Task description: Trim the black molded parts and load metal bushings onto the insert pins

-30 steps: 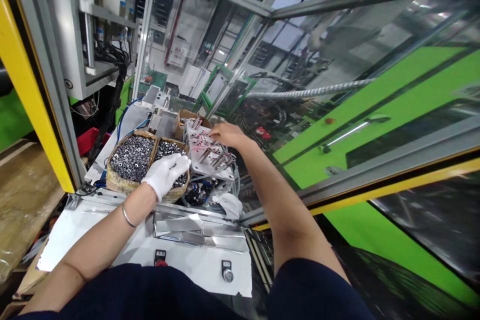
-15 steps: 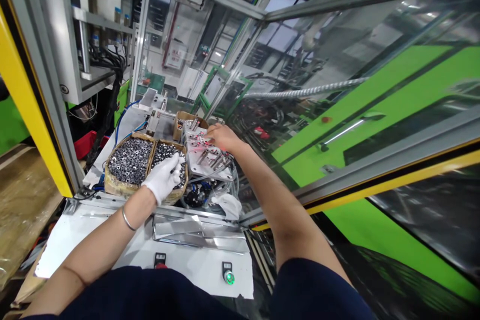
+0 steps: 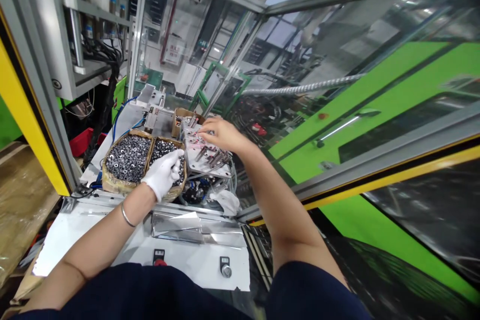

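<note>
My left hand (image 3: pixel 162 176), in a white glove, is closed with fingertips together over the right-hand box of small shiny metal parts (image 3: pixel 164 147). What its fingers hold, if anything, is too small to make out. Beside it, the left-hand box is filled with grey ring-like metal pieces (image 3: pixel 129 156). Bare, my right hand (image 3: pixel 222 135) hovers at the far part of a pale metal fixture plate (image 3: pixel 195 162), thumb and fingers pinched together. A small dark spot shows near those fingers, its kind unclear. Metal pins and cylinders (image 3: pixel 213 156) stand on the plate's near right part.
Behind the fixture sits a small cardboard box (image 3: pixel 179 121) of parts. A crumpled white glove (image 3: pixel 227 201) lies by tubing at the near side. Clear plastic-like sheets (image 3: pixel 197 230) rest before a red button (image 3: pixel 160 262) and a round silver button (image 3: pixel 225 270). Framed transparent panels (image 3: pixel 322 70) stand at right.
My right hand has lifted slightly, its fingers drawn closer together. The round button's green light has gone off, and the red glow on the fixture has faded. My left hand stays over the box.
</note>
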The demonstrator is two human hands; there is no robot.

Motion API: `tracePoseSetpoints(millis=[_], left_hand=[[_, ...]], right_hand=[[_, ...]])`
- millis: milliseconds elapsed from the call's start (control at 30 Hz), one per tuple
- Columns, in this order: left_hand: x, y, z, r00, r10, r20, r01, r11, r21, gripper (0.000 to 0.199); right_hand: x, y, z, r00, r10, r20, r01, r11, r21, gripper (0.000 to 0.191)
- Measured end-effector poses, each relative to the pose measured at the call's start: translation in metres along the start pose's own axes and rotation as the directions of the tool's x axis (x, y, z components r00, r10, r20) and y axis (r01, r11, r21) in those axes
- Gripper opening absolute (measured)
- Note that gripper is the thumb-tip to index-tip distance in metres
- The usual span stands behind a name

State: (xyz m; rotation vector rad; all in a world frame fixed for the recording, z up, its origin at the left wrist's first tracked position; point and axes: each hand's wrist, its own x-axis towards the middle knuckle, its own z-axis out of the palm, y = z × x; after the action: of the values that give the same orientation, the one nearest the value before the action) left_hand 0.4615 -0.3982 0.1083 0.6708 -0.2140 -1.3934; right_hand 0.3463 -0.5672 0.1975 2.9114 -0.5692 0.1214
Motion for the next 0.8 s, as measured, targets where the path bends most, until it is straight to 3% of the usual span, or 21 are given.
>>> tracePoseSetpoints(millis=[67, 133, 233, 367, 700, 800], left_hand=[[-0.002, -0.001, -0.003, 0.999, 0.037, -0.021, -0.037, 0.999, 0.003, 0.008], [-0.001, -0.002, -0.005, 0.998, 0.052, -0.033, -0.052, 0.999, -0.008, 0.013], [0.001, -0.006, -0.007, 0.999, 0.031, -0.044, -0.032, 0.999, -0.021, 0.007], [0.002, -0.005, -0.006, 0.998, 0.001, -0.058, -0.002, 1.000, -0.023, 0.013], [0.001, -0.006, -0.005, 0.998, -0.020, -0.062, 0.015, 0.996, -0.084, 0.002], [0.001, -0.005, -0.004, 0.998, -0.039, -0.056, 0.036, 0.998, -0.042, 0.012]], right_hand=[[-0.003, 0.023, 0.002, 0.956, 0.239, 0.170, -0.204, 0.958, -0.200, 0.031], [-0.005, 0.036, 0.009, 0.893, 0.349, 0.285, -0.264, 0.918, -0.297, 0.030], [-0.008, 0.044, 0.022, 0.870, 0.366, 0.330, -0.268, 0.913, -0.307, 0.029], [-0.007, 0.048, 0.031, 0.854, 0.386, 0.349, -0.280, 0.906, -0.316, 0.031], [-0.004, 0.056, 0.029, 0.869, 0.300, 0.394, -0.202, 0.941, -0.271, 0.030], [-0.003, 0.054, 0.027, 0.879, 0.292, 0.377, -0.203, 0.945, -0.257, 0.024]])
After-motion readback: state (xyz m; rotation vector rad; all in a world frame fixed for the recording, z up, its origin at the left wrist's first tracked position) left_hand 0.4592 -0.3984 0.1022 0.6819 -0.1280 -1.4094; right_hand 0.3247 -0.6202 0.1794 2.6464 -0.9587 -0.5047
